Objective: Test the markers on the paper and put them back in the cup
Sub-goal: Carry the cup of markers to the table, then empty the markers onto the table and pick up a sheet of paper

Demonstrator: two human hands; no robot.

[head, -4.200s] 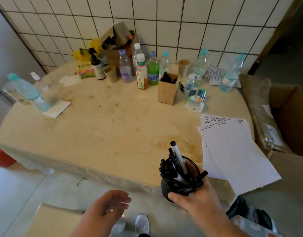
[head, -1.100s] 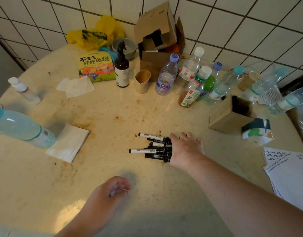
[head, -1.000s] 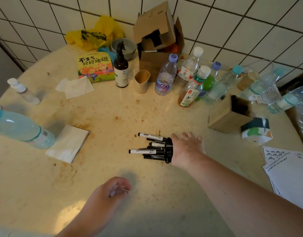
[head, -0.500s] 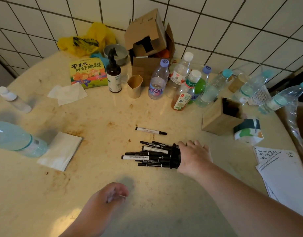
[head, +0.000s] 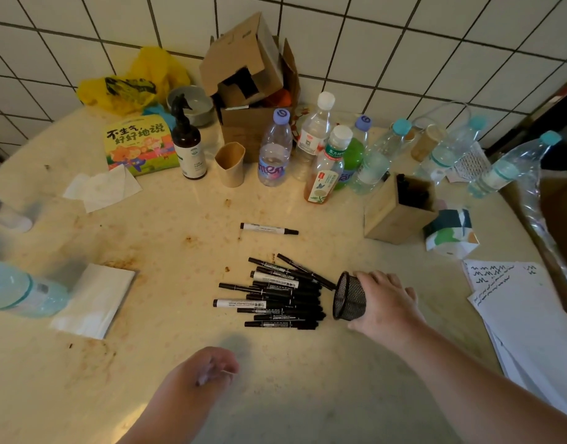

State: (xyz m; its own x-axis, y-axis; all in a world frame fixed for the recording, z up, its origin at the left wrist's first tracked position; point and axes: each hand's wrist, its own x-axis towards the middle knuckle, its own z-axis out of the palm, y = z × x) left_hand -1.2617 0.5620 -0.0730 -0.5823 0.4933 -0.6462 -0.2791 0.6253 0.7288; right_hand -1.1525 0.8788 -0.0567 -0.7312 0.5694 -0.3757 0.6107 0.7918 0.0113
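At the lower centre, the left hand (head: 208, 373) hovers over the stained cream table (head: 167, 395), fingers loosely curled, holding nothing. Right of centre, the right hand (head: 384, 302) grips the black mesh cup (head: 349, 296), tipped sideways. A pile of black and white markers (head: 275, 294) lies beside its mouth, one marker (head: 269, 229) apart, farther back. Scribbled white paper sheets (head: 512, 302) lie at the right edge.

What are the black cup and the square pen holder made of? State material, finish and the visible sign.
Black cup: apparently metal wire mesh, matte black; the table shows through its fine grid. Right hand grips it tipped sideways. Square pen holder: seemingly light wood or bamboo, smooth and unpainted; flat tan panels with a dark interior.
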